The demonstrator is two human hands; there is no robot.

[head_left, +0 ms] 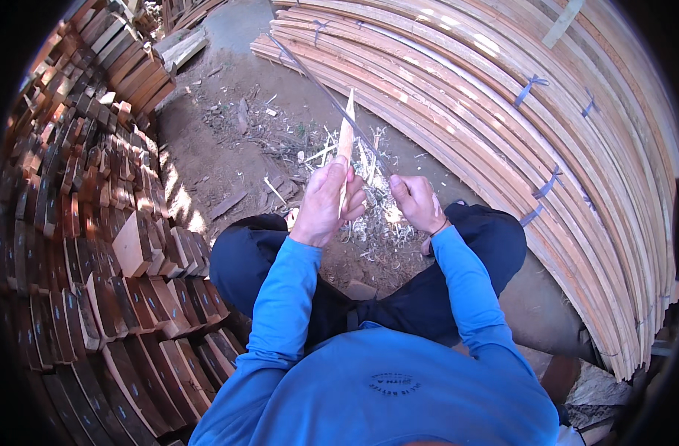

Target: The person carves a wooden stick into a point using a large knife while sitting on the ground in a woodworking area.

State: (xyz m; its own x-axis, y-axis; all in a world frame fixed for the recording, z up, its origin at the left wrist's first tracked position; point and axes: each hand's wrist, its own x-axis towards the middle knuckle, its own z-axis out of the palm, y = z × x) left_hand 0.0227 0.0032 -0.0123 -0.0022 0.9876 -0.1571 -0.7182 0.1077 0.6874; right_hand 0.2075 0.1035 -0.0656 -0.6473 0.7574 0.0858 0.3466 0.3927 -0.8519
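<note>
Closed around the lower part of a pale, pointed strip of wood (346,137), my left hand (327,199) keeps its tip upward and away from me. My right hand (418,202) grips the near end of a long, thin, dark blade (321,87), whose handle is hidden in the fist. The blade slants up to the left and crosses the strip just below its tip; whether the two touch I cannot tell. Curled pale shavings (384,209) lie on the ground beneath both hands, between my bent legs.
On the left rises a big stack of cut wooden blocks (135,245). Long planks (443,82), tied in bundles with blue strips, curve along the right side. Bark pieces and wood chips (228,204) litter the dirt floor ahead.
</note>
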